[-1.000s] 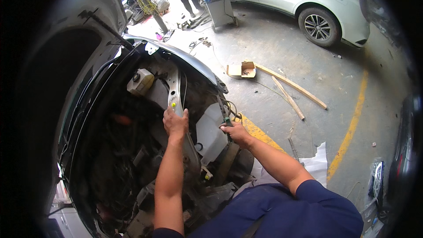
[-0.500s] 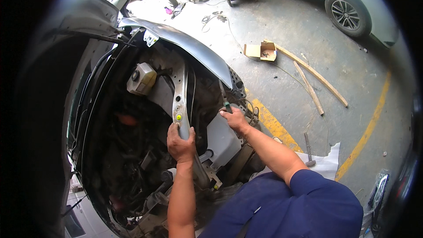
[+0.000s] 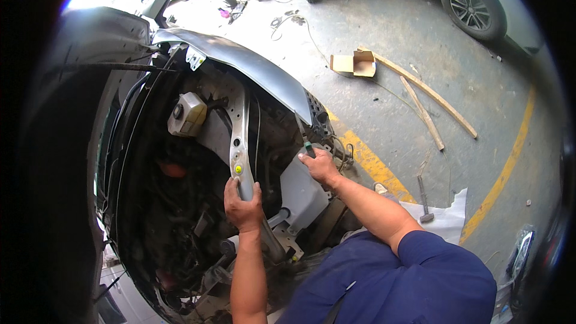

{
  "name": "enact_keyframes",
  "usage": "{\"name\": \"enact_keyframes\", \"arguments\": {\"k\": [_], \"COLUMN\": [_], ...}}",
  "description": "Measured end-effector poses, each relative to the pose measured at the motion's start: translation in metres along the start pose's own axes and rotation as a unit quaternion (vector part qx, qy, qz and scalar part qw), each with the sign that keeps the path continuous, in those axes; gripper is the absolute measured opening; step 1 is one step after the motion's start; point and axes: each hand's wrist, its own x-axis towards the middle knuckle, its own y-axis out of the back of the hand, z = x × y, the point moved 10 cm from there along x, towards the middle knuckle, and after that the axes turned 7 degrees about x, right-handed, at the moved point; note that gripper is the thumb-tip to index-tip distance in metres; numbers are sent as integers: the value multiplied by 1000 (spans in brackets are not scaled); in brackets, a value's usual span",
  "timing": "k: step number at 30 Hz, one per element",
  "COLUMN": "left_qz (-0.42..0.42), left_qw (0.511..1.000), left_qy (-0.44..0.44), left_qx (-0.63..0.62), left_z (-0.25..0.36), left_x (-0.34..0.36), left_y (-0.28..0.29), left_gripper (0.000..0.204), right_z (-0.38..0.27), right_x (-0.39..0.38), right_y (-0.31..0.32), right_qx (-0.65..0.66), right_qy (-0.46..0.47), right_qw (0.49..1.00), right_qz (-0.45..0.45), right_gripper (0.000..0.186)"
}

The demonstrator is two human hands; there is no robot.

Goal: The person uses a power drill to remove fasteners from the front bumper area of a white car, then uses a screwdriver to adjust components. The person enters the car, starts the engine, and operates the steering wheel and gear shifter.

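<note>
My left hand [image 3: 243, 209] is wrapped round the pale metal rail [image 3: 239, 123] inside the open engine bay, thumb on one side and fingers on the other. A yellow-green marked bolt [image 3: 238, 169] sits on the rail just beyond my fingertips. My right hand [image 3: 321, 167] grips a screwdriver [image 3: 308, 144] with a green and black handle. Its shaft points away from me, up to the lower edge of the silver fender [image 3: 252, 60]; whether the tip touches it, I cannot tell. Below my right hand lies a grey-white plastic tank [image 3: 300, 195].
A reservoir [image 3: 189, 114] with a dark cap stands in the bay; the raised hood [image 3: 66, 144] is at left. On the floor at right are an opened cardboard box [image 3: 364, 64], two wooden sticks [image 3: 429, 96] and a hammer [image 3: 423, 198]. A parked car's wheel [image 3: 471, 10] is beyond.
The view has shifted slightly, so the engine bay sits a little further left and lower. Both hands keep their holds on the rail and the screwdriver.
</note>
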Motion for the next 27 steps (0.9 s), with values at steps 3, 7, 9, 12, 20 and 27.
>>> {"name": "enact_keyframes", "arguments": {"k": [3, 7, 9, 12, 20, 27], "left_qz": [-4, -8, -9, -10, -9, -6], "left_qw": [1000, 1000, 1000, 1000, 1000, 1000], "left_qy": [5, 4, 4, 1, 2, 3], "left_qx": [-1, 0, 0, 2, 2, -2], "left_z": [0, 2, 2, 2, -1, 1], "left_x": [-1, 0, 0, 0, 0, 0], "left_y": [0, 0, 0, -1, -2, -1], "left_gripper": [54, 53, 53, 54, 54, 54], "right_z": [0, 2, -5, -11, -12, -12], "right_x": [-1, 3, 2, 2, 0, -2], "right_y": [-1, 3, 7, 9, 12, 12], "right_qx": [-6, -38, -70, -87, -84, -77], "right_qy": [-2, 36, 85, 136, 68, 64], "right_qw": [1000, 998, 993, 986, 994, 995], "right_qz": [-3, 18, 38, 48, 29, 26], "right_gripper": [35, 31, 25, 26, 31, 32]}}
